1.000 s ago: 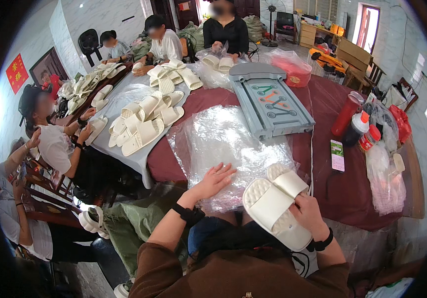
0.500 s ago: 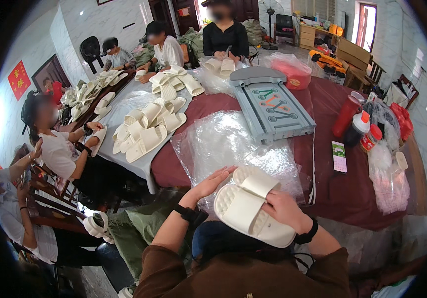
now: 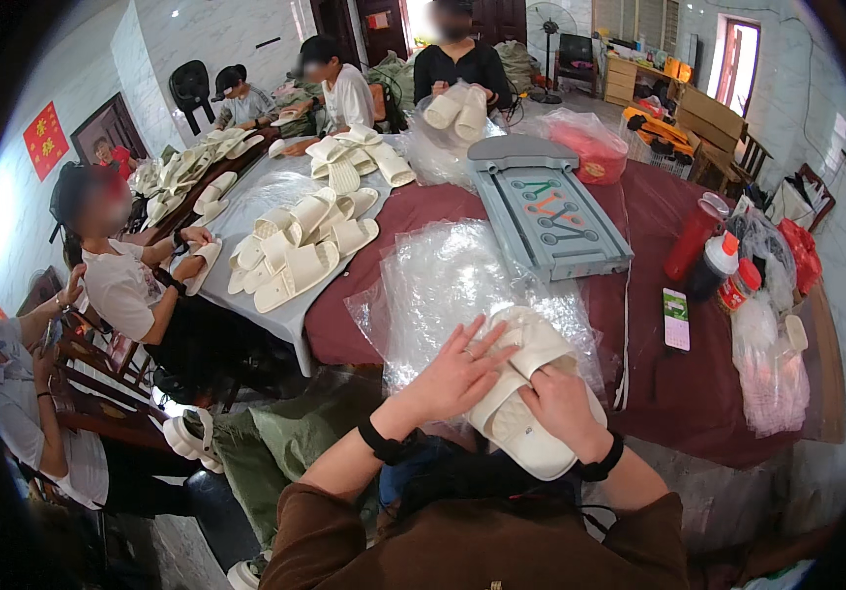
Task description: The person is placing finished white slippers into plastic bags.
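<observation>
A pair of cream slippers [image 3: 513, 431] lies tilted over the table's near edge, just above my lap. My right hand [image 3: 566, 408] grips the pair with its fingers tucked at the straps; the fingertips are partly hidden. Across the left side of the pair rests my left hand [image 3: 453, 374], its fingers spread and touching the straps. Beyond both hands spreads a stack of clear plastic bags [image 3: 433, 261].
A grey folding stool [image 3: 549, 211] lies on the dark red tablecloth [image 3: 669, 393]. To the right are a phone [image 3: 675, 320], a red bottle [image 3: 695, 238] and a dark bottle [image 3: 715, 265]. Piled slippers [image 3: 295, 241] are at left, where several people work.
My left hand has moved right from beside the slippers onto them, fingers spreading. The pair has shifted right and turned slightly. Across the table, a person has lifted a bagged pair higher.
</observation>
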`<state>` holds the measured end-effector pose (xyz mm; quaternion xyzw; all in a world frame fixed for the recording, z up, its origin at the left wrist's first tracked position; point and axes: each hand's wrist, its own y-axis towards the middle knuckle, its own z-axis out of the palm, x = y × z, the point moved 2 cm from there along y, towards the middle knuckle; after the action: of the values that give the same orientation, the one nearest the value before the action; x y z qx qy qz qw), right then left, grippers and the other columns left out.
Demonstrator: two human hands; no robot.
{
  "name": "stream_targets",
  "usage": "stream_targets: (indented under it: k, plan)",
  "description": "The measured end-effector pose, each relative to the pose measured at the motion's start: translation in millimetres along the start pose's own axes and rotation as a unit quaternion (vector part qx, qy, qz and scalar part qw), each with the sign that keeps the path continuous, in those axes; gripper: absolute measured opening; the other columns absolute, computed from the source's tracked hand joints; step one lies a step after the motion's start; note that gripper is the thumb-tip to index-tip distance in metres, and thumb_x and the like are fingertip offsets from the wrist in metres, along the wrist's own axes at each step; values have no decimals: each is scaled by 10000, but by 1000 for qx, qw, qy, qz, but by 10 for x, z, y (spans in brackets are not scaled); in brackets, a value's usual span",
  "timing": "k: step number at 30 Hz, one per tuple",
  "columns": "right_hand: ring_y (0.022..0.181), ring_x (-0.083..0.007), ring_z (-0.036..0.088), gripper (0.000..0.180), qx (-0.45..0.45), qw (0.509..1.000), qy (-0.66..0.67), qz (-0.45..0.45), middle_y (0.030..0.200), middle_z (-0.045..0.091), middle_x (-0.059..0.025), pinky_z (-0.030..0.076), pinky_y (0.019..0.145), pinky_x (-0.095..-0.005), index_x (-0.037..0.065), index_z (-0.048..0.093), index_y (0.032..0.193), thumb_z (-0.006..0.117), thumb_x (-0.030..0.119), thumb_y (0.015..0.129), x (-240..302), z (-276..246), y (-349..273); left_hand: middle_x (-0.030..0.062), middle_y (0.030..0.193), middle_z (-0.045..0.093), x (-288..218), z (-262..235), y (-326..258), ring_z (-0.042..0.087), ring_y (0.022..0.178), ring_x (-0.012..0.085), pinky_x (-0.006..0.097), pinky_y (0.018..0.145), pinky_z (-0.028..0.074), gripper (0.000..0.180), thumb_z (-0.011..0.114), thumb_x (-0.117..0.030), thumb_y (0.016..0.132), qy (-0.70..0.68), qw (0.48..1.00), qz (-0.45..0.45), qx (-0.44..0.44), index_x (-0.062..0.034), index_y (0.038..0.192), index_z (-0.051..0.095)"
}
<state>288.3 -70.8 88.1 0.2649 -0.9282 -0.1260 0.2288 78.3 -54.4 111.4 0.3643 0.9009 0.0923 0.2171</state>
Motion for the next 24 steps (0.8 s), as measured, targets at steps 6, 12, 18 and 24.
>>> stream_targets:
  k: [6,12,18,24]
  plan:
    - [774,-338,668,180,-32,999,-9,-35,875,676,-139,535,651,-459,43,680,916,668,210,848,97,240,253,118,1594,294,-248,-147,60,224,1467,419,607,1170,188,477,477,-207,972,-50,996,67,-5,-164,1448,478]
    - [854,-336,658,195,-57,993,92,-39,949,671,-154,527,716,-438,42,662,988,657,180,850,212,453,423,116,1589,309,-128,-121,-44,242,1466,404,585,1187,163,479,471,-197,965,-56,996,70,-7,-148,1441,480]
    - [963,-362,627,231,-88,984,142,-60,1028,645,-181,516,766,-446,10,630,1068,601,185,920,17,961,662,134,1589,305,-184,-219,-93,258,1461,408,557,1203,139,476,436,-163,954,-67,994,86,-8,-115,1424,501]
    - [1009,-429,612,312,23,987,7,161,1060,625,-268,492,826,-510,-28,588,1055,555,273,980,168,1077,1578,142,1555,368,-238,-243,-165,234,1473,397,541,1218,107,526,421,-122,898,-146,976,160,26,-106,1412,531]
